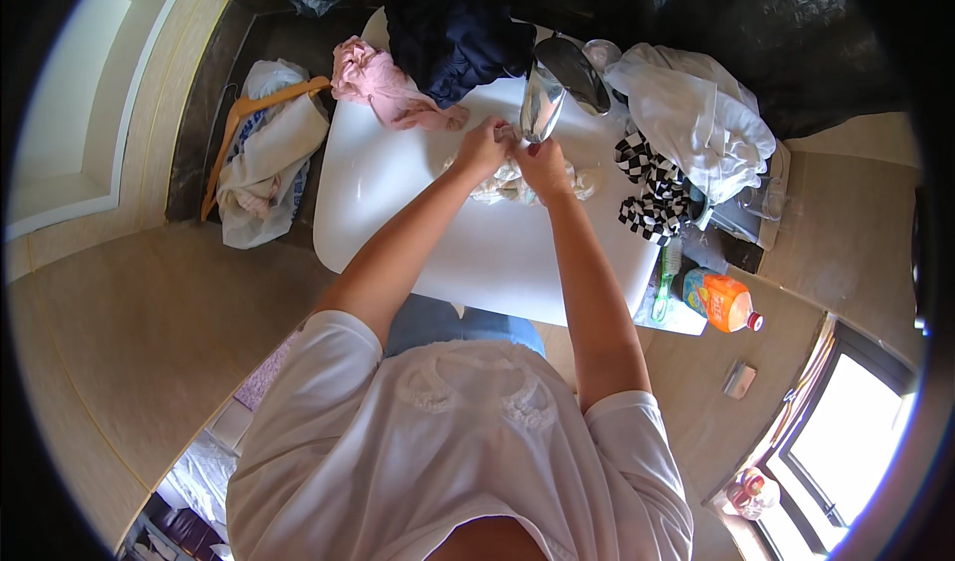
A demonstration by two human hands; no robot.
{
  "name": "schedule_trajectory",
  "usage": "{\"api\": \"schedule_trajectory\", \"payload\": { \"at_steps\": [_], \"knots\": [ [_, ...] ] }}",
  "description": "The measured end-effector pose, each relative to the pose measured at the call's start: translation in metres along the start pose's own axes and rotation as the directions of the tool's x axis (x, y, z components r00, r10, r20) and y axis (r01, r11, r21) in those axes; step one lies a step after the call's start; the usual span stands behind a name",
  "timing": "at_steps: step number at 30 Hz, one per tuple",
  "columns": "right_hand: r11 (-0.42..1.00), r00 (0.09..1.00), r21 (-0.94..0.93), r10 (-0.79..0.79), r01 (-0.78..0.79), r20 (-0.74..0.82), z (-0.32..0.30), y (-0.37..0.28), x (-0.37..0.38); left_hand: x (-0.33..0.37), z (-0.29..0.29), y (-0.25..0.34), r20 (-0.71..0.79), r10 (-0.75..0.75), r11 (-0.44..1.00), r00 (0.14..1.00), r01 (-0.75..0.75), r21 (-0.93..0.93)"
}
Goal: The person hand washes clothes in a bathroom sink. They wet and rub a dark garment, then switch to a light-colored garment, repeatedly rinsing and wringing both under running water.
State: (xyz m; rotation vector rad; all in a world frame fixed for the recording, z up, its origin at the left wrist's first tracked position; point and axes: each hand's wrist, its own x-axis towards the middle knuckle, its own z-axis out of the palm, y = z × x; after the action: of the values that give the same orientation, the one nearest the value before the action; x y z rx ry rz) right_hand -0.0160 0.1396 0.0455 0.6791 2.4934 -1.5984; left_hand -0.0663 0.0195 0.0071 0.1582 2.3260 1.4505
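Both my hands meet over the white sink [383, 193], just under the shiny metal tap [542, 103]. My left hand [483, 149] is closed on a crumpled cream cloth [505, 185] with a pale pattern. Beside it, my right hand [542, 168] is closed on the same cloth. The rest of the cloth hangs or lies below my hands against the sink's white surface. My fingertips are partly hidden, and whether water runs from the tap I cannot tell.
Pink cloth [383, 89] and dark navy cloth [453, 44] lie along the far rim. A wooden hanger [237, 118] and bagged cloth are left. On the right are a white plastic bag [696, 113], black-and-white checked fabric [652, 188], a green brush [664, 287] and an orange bottle [731, 304].
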Motion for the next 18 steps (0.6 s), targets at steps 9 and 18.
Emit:
{"api": "schedule_trajectory", "payload": {
  "at_steps": [9, 18],
  "knots": [
    [0.733, 0.86, -0.494, -0.505, 0.468, 0.065, -0.02, 0.021, 0.019, -0.002, -0.008, -0.007, 0.224, -0.164, 0.712, 0.961, 0.273, -0.647],
    [0.651, 0.986, 0.757, 0.085, 0.055, -0.145, 0.029, 0.012, -0.001, -0.016, 0.012, 0.009, 0.111, -0.045, 0.647, 0.993, 0.114, -0.754]
  ]
}}
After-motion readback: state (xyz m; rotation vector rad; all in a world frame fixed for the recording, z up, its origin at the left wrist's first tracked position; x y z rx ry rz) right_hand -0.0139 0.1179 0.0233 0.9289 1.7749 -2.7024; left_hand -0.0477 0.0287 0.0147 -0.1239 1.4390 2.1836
